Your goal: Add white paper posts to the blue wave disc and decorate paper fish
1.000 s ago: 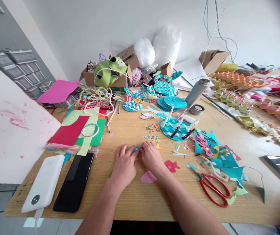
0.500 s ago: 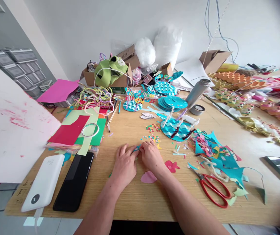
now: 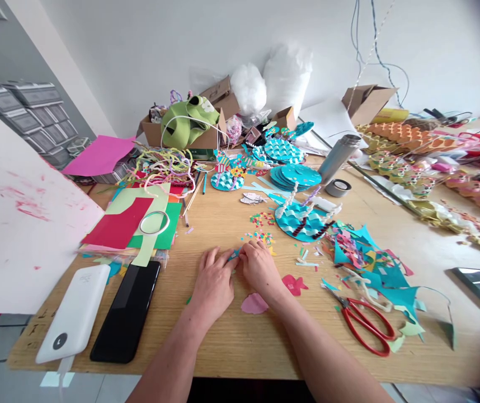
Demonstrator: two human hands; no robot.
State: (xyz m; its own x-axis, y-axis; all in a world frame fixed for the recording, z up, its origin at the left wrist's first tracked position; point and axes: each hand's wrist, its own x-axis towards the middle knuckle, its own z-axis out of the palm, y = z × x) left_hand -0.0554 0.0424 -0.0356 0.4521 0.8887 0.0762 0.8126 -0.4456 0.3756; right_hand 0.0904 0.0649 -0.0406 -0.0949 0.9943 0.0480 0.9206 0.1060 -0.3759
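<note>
A small blue paper piece [image 3: 234,254] lies on the wooden table between my hands, mostly covered by fingertips. My left hand [image 3: 213,282] rests on the table with its index finger and thumb closed on the left end of the piece. From the other side, my right hand [image 3: 260,270] pinches its right end, fingers curled. Just below the right wrist is a pink paper cutout [image 3: 254,304]. A red paper fish [image 3: 295,285] lies right of that wrist. Tiny coloured paper bits [image 3: 262,219] are scattered beyond the fingertips.
Red-handled scissors [image 3: 368,327] lie at right by blue paper scraps [image 3: 391,280]. A blue wavy paper base [image 3: 302,219] with upright fuzzy stems stands beyond. At left are a black phone [image 3: 126,313], a white power bank [image 3: 74,313] and coloured sheets [image 3: 120,224]. A metal flask [image 3: 339,159] stands behind.
</note>
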